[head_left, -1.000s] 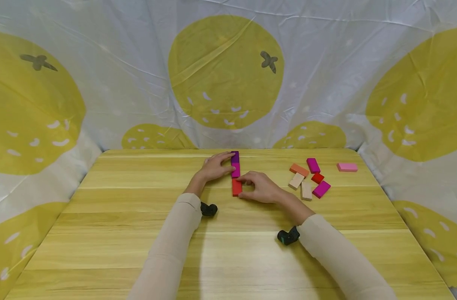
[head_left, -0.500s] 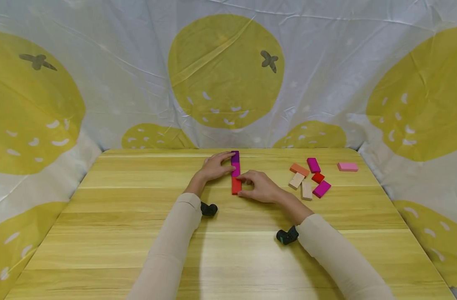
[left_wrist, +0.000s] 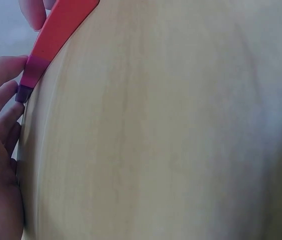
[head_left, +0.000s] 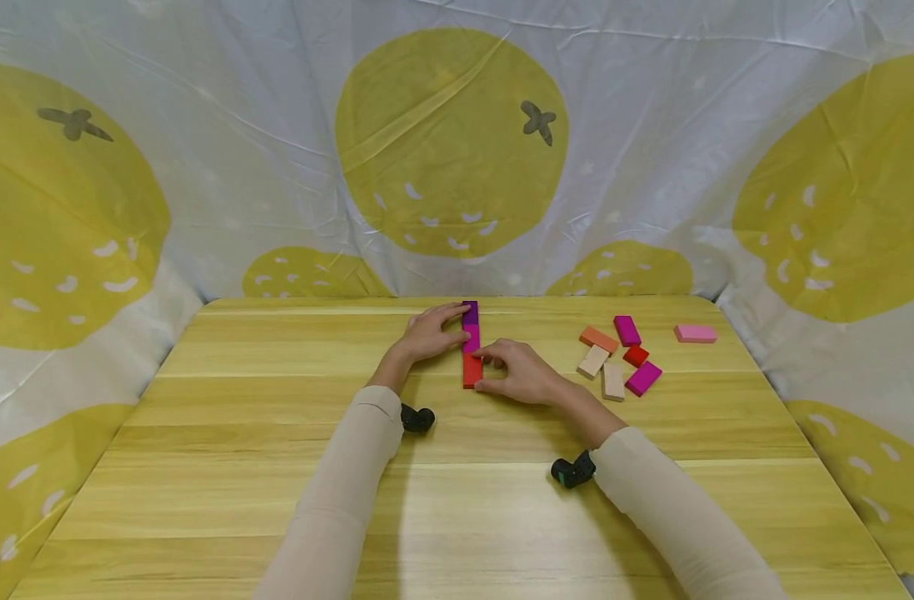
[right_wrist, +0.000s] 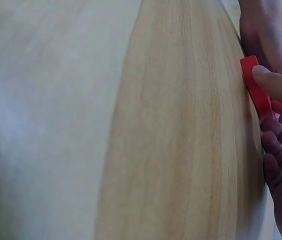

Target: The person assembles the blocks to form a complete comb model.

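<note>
A purple block [head_left: 470, 313], a magenta block [head_left: 471, 333] and a red block [head_left: 472, 372] lie end to end in one straight row running away from me. My left hand [head_left: 430, 333] is at the row's left side, its extended fingers touching the purple block and its thumb the magenta one. From the right, my right hand [head_left: 524, 373] holds the red block between thumb and index finger, near its two ends. The right wrist view shows the thumb against the red block [right_wrist: 255, 87]. In the left wrist view, fingertips of the left hand [left_wrist: 1, 110] meet the purple end.
On the right lie several loose blocks: an orange block [head_left: 599, 339], two plain wooden blocks, two magenta ones, a small red block [head_left: 636, 356] and a pink block [head_left: 695, 334] farther out. A patterned curtain [head_left: 449, 150] hangs behind the wooden table [head_left: 277, 467].
My right hand has moved the red block slightly away from me, bringing its far end up against the magenta block. The left hand stays in place.
</note>
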